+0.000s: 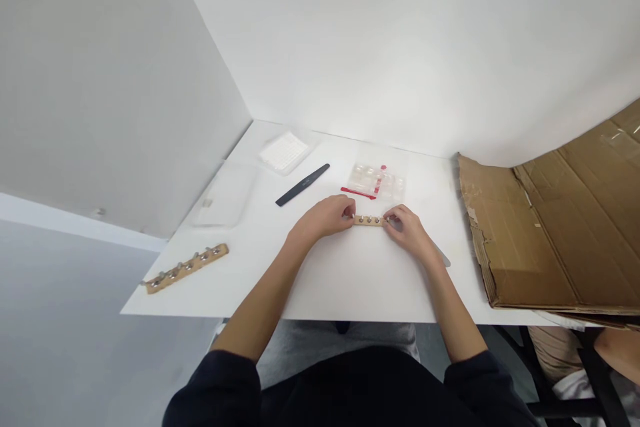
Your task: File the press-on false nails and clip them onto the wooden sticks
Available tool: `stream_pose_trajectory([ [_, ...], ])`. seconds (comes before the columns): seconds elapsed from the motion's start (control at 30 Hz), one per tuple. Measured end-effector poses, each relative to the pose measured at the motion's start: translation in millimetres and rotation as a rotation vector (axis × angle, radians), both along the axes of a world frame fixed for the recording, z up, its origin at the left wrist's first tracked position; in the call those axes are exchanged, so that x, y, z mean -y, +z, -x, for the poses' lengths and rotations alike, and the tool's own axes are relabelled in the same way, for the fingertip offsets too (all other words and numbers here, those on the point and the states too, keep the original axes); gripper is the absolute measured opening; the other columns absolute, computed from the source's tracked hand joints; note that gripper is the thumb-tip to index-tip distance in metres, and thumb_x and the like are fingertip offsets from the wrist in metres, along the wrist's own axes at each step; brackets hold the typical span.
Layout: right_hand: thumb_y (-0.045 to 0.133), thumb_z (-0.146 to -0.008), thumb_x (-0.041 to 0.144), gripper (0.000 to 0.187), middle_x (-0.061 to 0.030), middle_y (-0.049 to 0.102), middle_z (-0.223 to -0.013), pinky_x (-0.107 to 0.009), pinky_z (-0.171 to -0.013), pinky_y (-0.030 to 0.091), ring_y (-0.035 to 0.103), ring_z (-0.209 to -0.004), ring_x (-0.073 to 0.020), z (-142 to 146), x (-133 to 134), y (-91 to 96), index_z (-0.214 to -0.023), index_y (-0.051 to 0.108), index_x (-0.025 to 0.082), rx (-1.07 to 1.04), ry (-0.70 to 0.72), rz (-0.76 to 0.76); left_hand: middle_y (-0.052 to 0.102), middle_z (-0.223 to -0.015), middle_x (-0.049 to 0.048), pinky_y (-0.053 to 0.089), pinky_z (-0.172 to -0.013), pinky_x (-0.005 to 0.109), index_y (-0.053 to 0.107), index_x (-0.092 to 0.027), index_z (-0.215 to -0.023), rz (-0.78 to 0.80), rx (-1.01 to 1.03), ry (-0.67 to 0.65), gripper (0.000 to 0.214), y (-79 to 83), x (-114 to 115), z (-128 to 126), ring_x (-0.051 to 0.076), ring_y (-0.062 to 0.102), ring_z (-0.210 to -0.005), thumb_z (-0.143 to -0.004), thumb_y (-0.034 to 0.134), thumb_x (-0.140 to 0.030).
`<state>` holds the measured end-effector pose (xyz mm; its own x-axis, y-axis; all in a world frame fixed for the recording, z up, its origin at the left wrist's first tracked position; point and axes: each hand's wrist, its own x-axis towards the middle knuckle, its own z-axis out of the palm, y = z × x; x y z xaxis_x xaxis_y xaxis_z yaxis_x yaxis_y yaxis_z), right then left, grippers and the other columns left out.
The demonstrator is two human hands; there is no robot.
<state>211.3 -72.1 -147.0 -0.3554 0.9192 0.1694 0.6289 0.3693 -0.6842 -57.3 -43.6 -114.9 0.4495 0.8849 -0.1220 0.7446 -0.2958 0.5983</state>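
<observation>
A short wooden strip [369, 220] studded with small shiny pieces lies on the white table [350, 280] in front of me. My left hand [325, 217] pinches its left end with curled fingers. My right hand [407, 230] grips its right end, fingers closed around it. A thin grey tool [443, 257] pokes out from under my right wrist. A second, longer wooden strip [186, 268] with several shiny pieces rests alone near the table's left front corner.
A black nail file [303, 185] lies behind my left hand. A clear packet with red markings [377, 180], a white gridded tray [284, 151] and a clear lid [225, 195] sit further back. A cardboard sheet [545, 227] borders the right side.
</observation>
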Motion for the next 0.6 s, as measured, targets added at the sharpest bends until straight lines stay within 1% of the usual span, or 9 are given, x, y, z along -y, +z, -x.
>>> stream_pose_trajectory([
  [0.2,0.059,-0.099,0.021,0.008,-0.0073,0.067,-0.104,-0.041,-0.088,0.053,0.064,-0.097,-0.0249,-0.7,-1.0,0.5,-0.098,0.066,0.024,-0.002,0.008,0.010,0.073,-0.097,0.0056,0.048,-0.077,0.033,0.068,-0.022,-0.087,-0.033,-0.006,-0.033,0.010,-3.7,-1.7,0.7,0.023,0.066,-0.092,-0.088,0.058,-0.022],
  [0.43,0.059,-0.099,0.021,0.007,-0.0061,0.067,-0.099,-0.040,-0.085,0.052,0.063,-0.093,-0.0245,-1.1,-3.3,-4.9,-0.094,0.063,0.024,-0.018,-0.010,-0.007,0.073,-0.100,0.0053,0.049,-0.081,0.033,0.071,-0.022,-0.088,0.016,0.014,-0.051,0.014,-1.4,-1.0,1.3,0.023,0.067,-0.096,-0.088,0.057,-0.020],
  [0.6,0.060,-0.099,0.021,0.008,-0.0059,0.067,-0.098,-0.040,-0.084,0.052,0.064,-0.092,-0.0241,0.1,-2.8,-3.4,-0.092,0.062,0.024,-0.036,-0.028,0.000,0.072,-0.103,0.0053,0.050,-0.078,0.032,0.069,-0.022,-0.090,0.074,0.005,-0.051,0.008,-0.2,0.9,0.3,0.024,0.066,-0.098,-0.084,0.066,-0.026],
])
